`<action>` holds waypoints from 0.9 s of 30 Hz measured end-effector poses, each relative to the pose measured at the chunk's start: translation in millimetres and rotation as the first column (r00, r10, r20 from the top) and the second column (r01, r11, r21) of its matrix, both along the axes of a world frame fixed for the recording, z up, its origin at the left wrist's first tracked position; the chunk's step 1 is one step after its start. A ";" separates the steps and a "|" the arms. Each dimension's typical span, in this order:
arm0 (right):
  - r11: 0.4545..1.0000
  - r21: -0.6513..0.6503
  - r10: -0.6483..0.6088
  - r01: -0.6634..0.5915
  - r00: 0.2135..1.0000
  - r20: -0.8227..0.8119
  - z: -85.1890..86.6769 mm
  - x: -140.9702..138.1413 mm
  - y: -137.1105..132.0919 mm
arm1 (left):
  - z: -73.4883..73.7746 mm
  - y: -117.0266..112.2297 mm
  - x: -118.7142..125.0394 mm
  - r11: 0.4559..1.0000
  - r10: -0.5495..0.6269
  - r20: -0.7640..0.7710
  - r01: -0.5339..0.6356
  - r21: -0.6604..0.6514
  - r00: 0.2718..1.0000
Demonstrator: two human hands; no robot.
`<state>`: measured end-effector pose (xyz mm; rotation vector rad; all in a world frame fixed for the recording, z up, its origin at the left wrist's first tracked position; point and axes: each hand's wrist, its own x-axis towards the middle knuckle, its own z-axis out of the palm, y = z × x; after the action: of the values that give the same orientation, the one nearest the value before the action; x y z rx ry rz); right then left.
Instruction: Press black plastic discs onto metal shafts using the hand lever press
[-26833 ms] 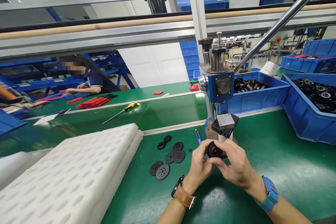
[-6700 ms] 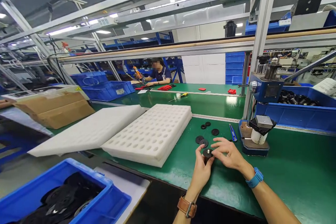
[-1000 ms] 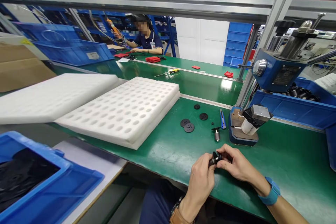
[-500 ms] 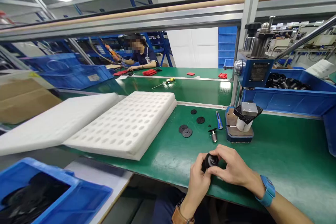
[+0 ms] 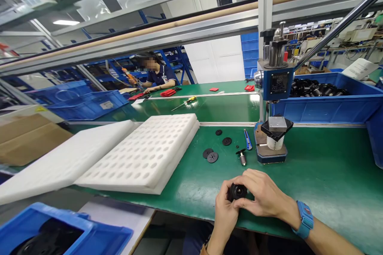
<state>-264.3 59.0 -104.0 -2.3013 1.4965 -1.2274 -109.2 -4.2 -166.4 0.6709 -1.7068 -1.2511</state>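
Observation:
Near the front edge of the green bench, my left hand (image 5: pixel 225 203) and my right hand (image 5: pixel 259 193) are both closed around a round black part (image 5: pixel 239 191). Its end, with a hole in the centre, faces up toward me; the fingers hide its sides. Beyond the hands lies a small metal rotor with a black disc (image 5: pixel 242 158). Black perforated discs (image 5: pixel 212 157) lie to its left, two of them overlapping. A blue utility knife (image 5: pixel 247 140) rests beside the base of a blue hand press (image 5: pixel 271 155).
White foam trays with round holes (image 5: pixel 143 155) cover the bench's left. A blue bin of black parts (image 5: pixel 326 107) stands behind the press on the right. Another blue bin (image 5: pixel 89 231) sits lower left. Across the bench, a person (image 5: pixel 161 75) works near a yellow-handled screwdriver (image 5: pixel 188 101).
My view has swung slightly, shifting the press and frame left. Both hands stay on the black part; its visible end has tilted and now looks darker.

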 end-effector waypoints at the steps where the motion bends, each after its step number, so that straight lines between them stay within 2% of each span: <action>1: 1.000 0.001 -0.006 0.006 1.000 -0.001 -0.3 -0.4 0.0 | -0.3 -0.1 -0.2 1.000 0.014 0.013 -0.014 -0.007 1.000; 9: 0.999 0.032 0.037 -0.038 0.999 0.010 6.3 -2.4 3.3 | -3.5 -0.8 -0.3 1.000 0.019 0.016 -0.019 -0.013 1.000; 18: 0.999 -0.009 0.031 -0.031 0.999 0.023 -8.3 -1.1 0.8 | -2.3 4.5 4.6 0.993 0.093 0.147 -0.081 -0.083 0.985; 27: 0.999 -0.050 -0.012 0.012 1.000 0.009 -8.6 5.1 3.3 | -7.4 3.0 5.9 0.992 0.095 0.158 -0.081 -0.093 0.983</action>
<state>-259.2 62.3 -112.6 -2.3179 1.4954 -1.2904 -103.4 -1.3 -173.8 0.8060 -1.8321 -1.0789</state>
